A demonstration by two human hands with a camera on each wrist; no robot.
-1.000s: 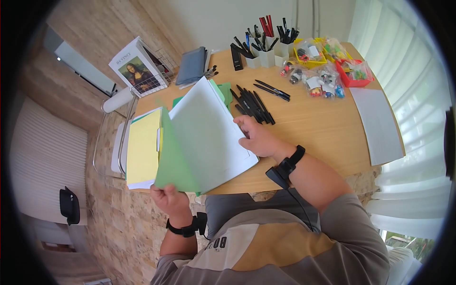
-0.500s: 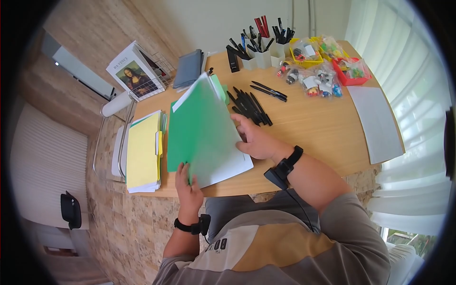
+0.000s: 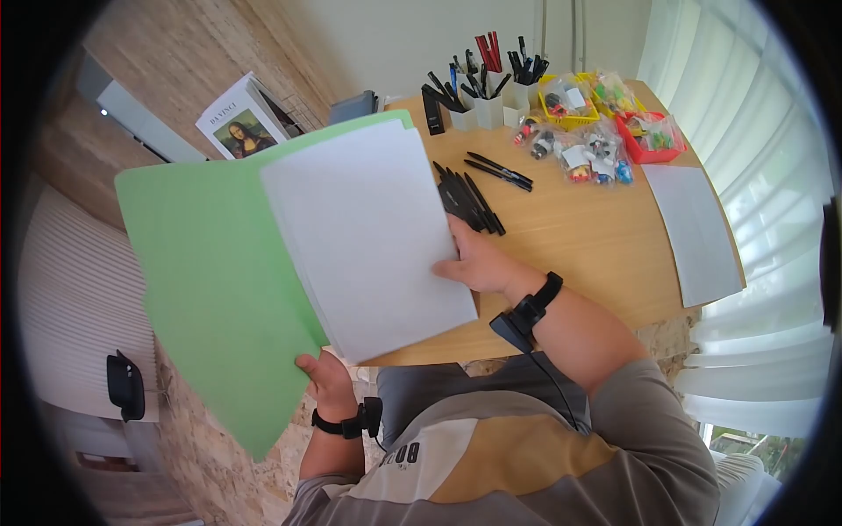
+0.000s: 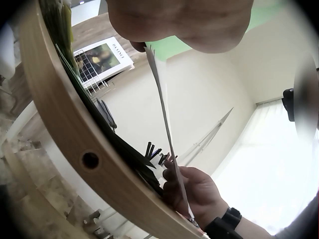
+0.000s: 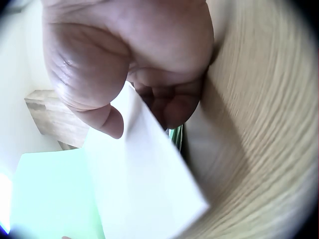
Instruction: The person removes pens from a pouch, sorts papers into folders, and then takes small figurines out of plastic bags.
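Observation:
A light green folder (image 3: 206, 280) is spread open, its left leaf reaching past the table's left side. White paper sheets (image 3: 368, 237) lie over its right half, tilted. My left hand (image 3: 329, 383) grips the folder's lower edge near the fold, thumb on the inner face. At the sheets' right edge my right hand (image 3: 481, 261) holds them, thumb on top and fingers underneath. The right wrist view shows that thumb pressed on the white paper (image 5: 144, 174), with fingers curled behind it. Seen edge-on in the left wrist view, the sheets (image 4: 167, 114) stand raised between both hands.
Black pens (image 3: 465, 200) lie just beyond the right hand, with two more pens (image 3: 500, 171) behind. Pen holders (image 3: 487, 110), bagged small items (image 3: 583, 153) and a red basket (image 3: 649, 140) stand farther back. A white sheet (image 3: 697, 232) lies at right, a book (image 3: 239, 127) at back left.
A light green leaf was turned, then a darker green one lay exposed; now the light green folder is swung open leftward, covering the yellow stack. My left hand moved right, then back left.

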